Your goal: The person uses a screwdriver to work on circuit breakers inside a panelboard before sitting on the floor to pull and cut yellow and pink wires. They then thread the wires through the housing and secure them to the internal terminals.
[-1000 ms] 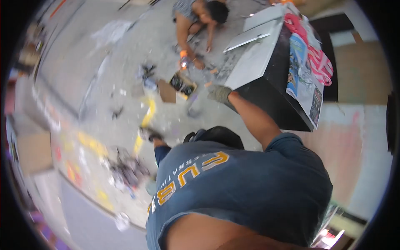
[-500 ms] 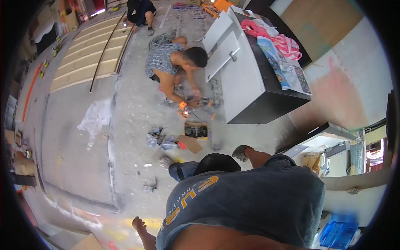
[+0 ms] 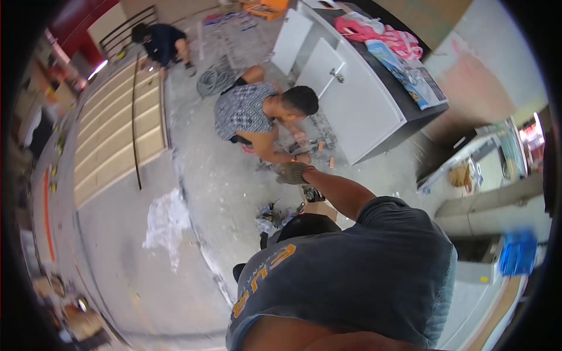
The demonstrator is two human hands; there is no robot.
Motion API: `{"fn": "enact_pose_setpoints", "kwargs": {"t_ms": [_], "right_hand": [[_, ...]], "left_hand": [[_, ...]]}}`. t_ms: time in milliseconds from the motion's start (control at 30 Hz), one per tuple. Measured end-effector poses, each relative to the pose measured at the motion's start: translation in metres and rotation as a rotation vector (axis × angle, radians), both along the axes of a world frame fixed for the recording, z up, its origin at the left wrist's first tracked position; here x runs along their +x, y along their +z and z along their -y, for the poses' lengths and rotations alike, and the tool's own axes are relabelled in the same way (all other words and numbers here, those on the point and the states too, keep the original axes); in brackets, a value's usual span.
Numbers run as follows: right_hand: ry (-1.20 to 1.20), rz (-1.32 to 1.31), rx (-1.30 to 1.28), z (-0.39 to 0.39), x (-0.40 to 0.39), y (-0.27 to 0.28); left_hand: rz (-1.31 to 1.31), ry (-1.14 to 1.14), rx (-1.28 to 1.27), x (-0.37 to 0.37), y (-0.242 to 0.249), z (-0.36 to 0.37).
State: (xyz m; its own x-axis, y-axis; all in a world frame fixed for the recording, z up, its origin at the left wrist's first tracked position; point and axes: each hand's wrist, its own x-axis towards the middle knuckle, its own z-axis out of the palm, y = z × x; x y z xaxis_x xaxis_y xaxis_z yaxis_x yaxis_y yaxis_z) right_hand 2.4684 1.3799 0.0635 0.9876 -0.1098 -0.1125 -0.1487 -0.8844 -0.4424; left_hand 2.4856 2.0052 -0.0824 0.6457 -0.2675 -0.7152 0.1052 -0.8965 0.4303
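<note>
My right hand [image 3: 291,173], in a grey-brown glove, is stretched forward over the floor beside a crouching co-worker's hand [image 3: 302,158]. Its fingers are blurred, and whatever lies under them is hidden. My left hand is out of view. The co-worker [image 3: 249,111], in a patterned sleeveless top, leans over the floor by a white cabinet [image 3: 366,108] with open doors. Small orange-brown blocks [image 3: 332,162] lie near those hands. Below my glove, a box of dark items [image 3: 312,194] is partly covered by my arm.
Pink cloth and a printed sheet [image 3: 404,73] lie on the cabinet. A coiled hose [image 3: 213,83] is behind the co-worker. Another person [image 3: 165,44] crouches by a slatted wooden panel [image 3: 120,120] at upper left. Plastic-wrapped items [image 3: 268,217] lie near my body. A blue container [image 3: 518,253] stands right.
My right hand has reached forward and left, to beside the co-worker's hands. My left hand has gone out of view. The orange tool seen there earlier is now hidden. The view has shifted.
</note>
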Motion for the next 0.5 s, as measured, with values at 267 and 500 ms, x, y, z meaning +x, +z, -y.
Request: {"fn": "enact_pose_setpoints", "kwargs": {"t_ms": [267,500], "right_hand": [[-0.334,-0.335,-0.106,0.019,0.084,-0.048],[-1.33,-0.929,0.991,-0.102,0.018,-0.114]], "left_hand": [[-0.083,0.074,-0.046,0.319,0.018,0.06],[0.064,-0.229,0.056,0.599,0.034,0.102]]}}
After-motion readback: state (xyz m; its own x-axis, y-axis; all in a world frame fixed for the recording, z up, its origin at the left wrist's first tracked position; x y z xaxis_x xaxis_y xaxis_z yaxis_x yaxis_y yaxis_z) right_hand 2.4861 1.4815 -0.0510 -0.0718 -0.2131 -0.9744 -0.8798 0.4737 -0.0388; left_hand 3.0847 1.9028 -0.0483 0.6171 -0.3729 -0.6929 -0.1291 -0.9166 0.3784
